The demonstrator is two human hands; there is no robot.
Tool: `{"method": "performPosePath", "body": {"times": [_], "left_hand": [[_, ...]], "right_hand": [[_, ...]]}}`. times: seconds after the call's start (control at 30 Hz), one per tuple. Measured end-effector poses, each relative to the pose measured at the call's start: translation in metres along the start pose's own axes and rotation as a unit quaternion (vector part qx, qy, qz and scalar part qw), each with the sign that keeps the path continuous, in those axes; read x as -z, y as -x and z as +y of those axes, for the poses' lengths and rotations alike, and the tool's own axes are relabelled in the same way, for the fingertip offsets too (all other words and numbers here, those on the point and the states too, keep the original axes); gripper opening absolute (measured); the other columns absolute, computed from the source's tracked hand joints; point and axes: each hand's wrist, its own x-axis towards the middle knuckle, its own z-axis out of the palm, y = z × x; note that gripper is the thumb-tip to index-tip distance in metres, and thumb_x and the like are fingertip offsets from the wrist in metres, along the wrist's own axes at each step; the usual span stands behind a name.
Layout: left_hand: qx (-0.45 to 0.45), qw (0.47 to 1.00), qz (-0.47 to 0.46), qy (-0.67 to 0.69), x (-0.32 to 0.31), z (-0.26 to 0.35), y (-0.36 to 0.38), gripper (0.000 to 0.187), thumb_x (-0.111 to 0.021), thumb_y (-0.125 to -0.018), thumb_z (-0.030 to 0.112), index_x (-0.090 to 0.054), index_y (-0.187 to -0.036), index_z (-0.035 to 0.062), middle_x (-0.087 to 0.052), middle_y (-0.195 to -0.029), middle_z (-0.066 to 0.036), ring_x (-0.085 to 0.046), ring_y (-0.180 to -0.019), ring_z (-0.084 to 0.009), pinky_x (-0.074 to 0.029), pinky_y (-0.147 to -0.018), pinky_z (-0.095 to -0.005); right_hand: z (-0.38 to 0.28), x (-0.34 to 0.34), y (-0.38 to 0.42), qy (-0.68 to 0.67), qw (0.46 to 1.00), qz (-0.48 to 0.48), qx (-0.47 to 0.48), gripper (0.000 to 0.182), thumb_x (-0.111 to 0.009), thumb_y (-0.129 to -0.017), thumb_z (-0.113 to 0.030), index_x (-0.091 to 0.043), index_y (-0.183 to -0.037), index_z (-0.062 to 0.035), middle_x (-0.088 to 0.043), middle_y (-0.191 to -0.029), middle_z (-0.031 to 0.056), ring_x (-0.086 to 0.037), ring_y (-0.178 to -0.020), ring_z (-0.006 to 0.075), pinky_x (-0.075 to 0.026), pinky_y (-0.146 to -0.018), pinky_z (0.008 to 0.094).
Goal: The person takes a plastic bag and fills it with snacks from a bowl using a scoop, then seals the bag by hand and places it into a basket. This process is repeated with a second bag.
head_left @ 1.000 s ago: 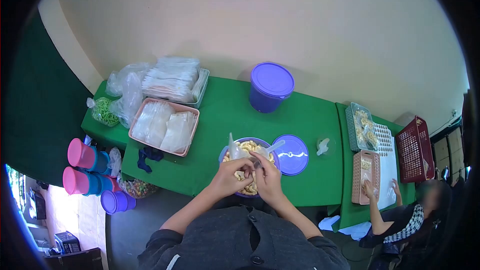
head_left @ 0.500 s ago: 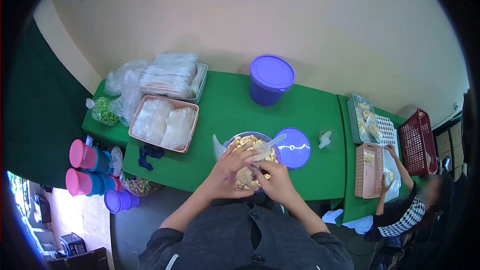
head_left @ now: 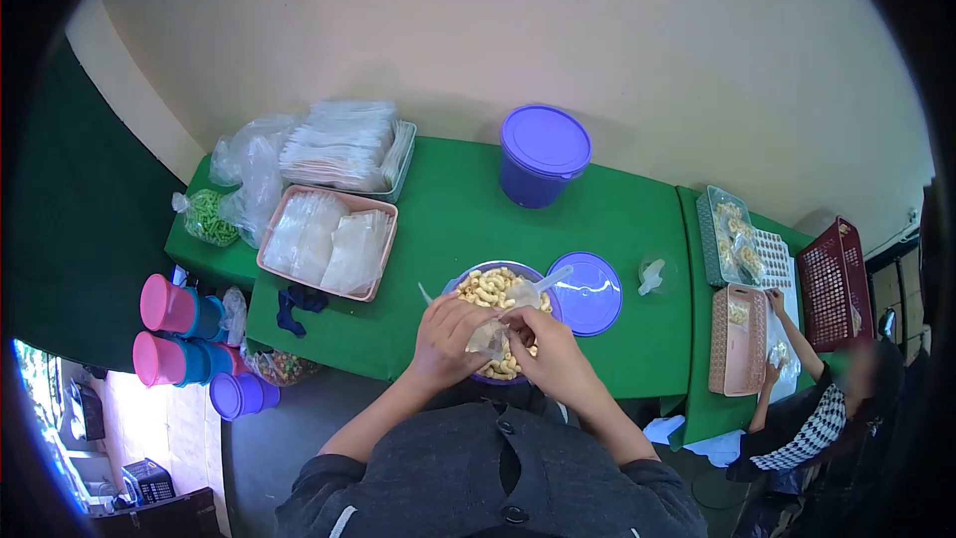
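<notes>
A purple tub [head_left: 554, 314] full of pale, curved snack pieces [head_left: 490, 287] stands at the table's near edge. Over it, my left hand [head_left: 448, 344] is closed around a small clear plastic bag [head_left: 487, 339]. The fingers of my right hand [head_left: 546, 347] pinch together at the bag's right side. Some of the bag is hidden behind my fingers. A clear plastic scoop [head_left: 538, 286] rests in the snacks, its handle pointing up to the right. Just right of the tub lies its round purple lid [head_left: 586, 294].
A lidded purple bucket [head_left: 544, 156] stands by the wall. On the left, a pink basket [head_left: 374, 284] holds flat clear bags; stacked packets fill a grey basket [head_left: 403, 174]. At right, a person [head_left: 832, 413] handles a bag beside a pink basket [head_left: 737, 359].
Both hands have drawn closer around the bag, and my left hand has turned, its fingers now curled. The white bag edge left of my hand shows less.
</notes>
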Motion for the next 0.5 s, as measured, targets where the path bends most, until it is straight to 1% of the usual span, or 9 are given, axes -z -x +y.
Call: {"method": "performPosePath", "body": {"times": [0.13, 0.2, 0.23, 0.3, 0.33, 0.37, 0.4, 0.43, 0.5], "left_hand": [[0.051, 0.998, -0.021, -0.004, -0.002, 0.001, -0.006, 0.070, -0.081, -0.060, 0.020, -0.053, -0.124, 0.0150, -0.057, -0.106, -0.006, -0.056, -0.105, -0.0264, -0.036, -0.102, -0.0479], [0.065, 0.997, -0.051, 0.004, -0.003, -0.001, -0.008, 0.069, -0.080, -0.061, 0.022, -0.053, -0.124, 0.0167, -0.055, -0.106, -0.007, -0.053, -0.107, -0.0269, -0.034, -0.102, -0.0491], [0.064, 0.997, -0.052, 0.004, -0.004, -0.003, -0.007, 0.069, -0.080, -0.061, 0.022, -0.053, -0.124, 0.0167, -0.055, -0.106, -0.007, -0.053, -0.107, -0.0269, -0.034, -0.102, -0.0491], [0.087, 0.996, -0.020, -0.019, -0.008, -0.005, -0.004, 0.070, -0.080, -0.062, 0.021, -0.050, -0.126, 0.0152, -0.054, -0.105, -0.009, -0.053, -0.104, -0.0283, -0.034, -0.101, -0.0483], [0.087, 0.996, -0.020, -0.020, -0.009, -0.005, -0.005, 0.070, -0.080, -0.062, 0.021, -0.050, -0.126, 0.0152, -0.054, -0.105, -0.009, -0.053, -0.104, -0.0283, -0.034, -0.101, -0.0483], [0.114, 0.993, -0.010, -0.034, -0.010, -0.004, -0.006, 0.071, -0.079, -0.063, 0.021, -0.049, -0.126, 0.0142, -0.054, -0.104, -0.009, -0.053, -0.103, -0.0289, -0.035, -0.100, -0.0483], [0.140, 0.989, 0.002, -0.047, -0.011, -0.003, -0.009, 0.071, -0.079, -0.063, 0.020, -0.048, -0.127, 0.0132, -0.053, -0.104, -0.010, -0.053, -0.102, -0.0296, -0.035, -0.098, -0.0484], [0.140, 0.989, 0.002, -0.047, -0.010, -0.001, -0.011, 0.071, -0.079, -0.063, 0.020, -0.048, -0.127, 0.0132, -0.053, -0.104, -0.010, -0.053, -0.102, -0.0296, -0.035, -0.098, -0.0484], [0.119, 0.990, 0.000, -0.072, -0.007, 0.003, -0.015, 0.073, -0.082, -0.060, 0.016, -0.047, -0.124, 0.0103, -0.056, -0.104, -0.008, -0.056, -0.097, -0.0278, -0.038, -0.096, -0.0475]], "right_hand": [[0.010, 0.009, -0.002, -0.027, 0.999, -0.041, -0.010, 0.019, -0.062, -0.087, -0.004, -0.059, -0.105, 0.0026, -0.063, -0.082, 0.0100, -0.060, -0.068, 0.0147, -0.048, -0.064, 0.0273], [0.022, 0.005, -0.006, -0.126, 0.983, -0.053, -0.122, 0.018, -0.063, -0.087, -0.006, -0.061, -0.104, 0.0012, -0.062, -0.077, 0.0092, -0.058, -0.068, 0.0122, -0.048, -0.064, 0.0273], [0.022, 0.003, -0.005, -0.126, 0.983, -0.053, -0.122, 0.018, -0.063, -0.087, -0.006, -0.061, -0.104, 0.0012, -0.062, -0.077, 0.0092, -0.058, -0.068, 0.0122, -0.048, -0.064, 0.0273], [0.014, -0.008, -0.006, -0.089, 0.990, 0.105, -0.028, 0.015, -0.066, -0.086, -0.010, -0.063, -0.096, 0.0009, -0.062, -0.087, 0.0100, -0.056, -0.067, 0.0171, -0.044, -0.060, 0.0297], [0.009, -0.010, -0.007, -0.090, 0.990, 0.105, -0.028, 0.015, -0.066, -0.086, -0.010, -0.063, -0.096, 0.0009, -0.062, -0.087, 0.0100, -0.056, -0.067, 0.0171, -0.044, -0.060, 0.0297], [0.003, -0.012, -0.007, 0.002, 0.986, 0.156, 0.051, 0.014, -0.068, -0.085, -0.010, -0.064, -0.093, -0.0005, -0.059, -0.093, 0.0102, -0.053, -0.068, 0.0166, -0.043, -0.061, 0.0291], [0.000, -0.013, -0.007, 0.094, 0.966, 0.205, 0.130, 0.012, -0.070, -0.083, -0.011, -0.066, -0.091, -0.0020, -0.055, -0.099, 0.0104, -0.050, -0.070, 0.0161, -0.041, -0.062, 0.0285], [0.001, -0.013, -0.007, 0.094, 0.966, 0.205, 0.130, 0.012, -0.070, -0.083, -0.011, -0.066, -0.091, -0.0020, -0.055, -0.099, 0.0104, -0.050, -0.070, 0.0161, -0.041, -0.062, 0.0285], [0.006, -0.013, -0.006, 0.161, 0.969, 0.104, 0.155, 0.013, -0.071, -0.081, -0.010, -0.067, -0.092, -0.0054, -0.046, -0.104, 0.0089, -0.046, -0.076, 0.0167, -0.040, -0.066, 0.0272]]}}
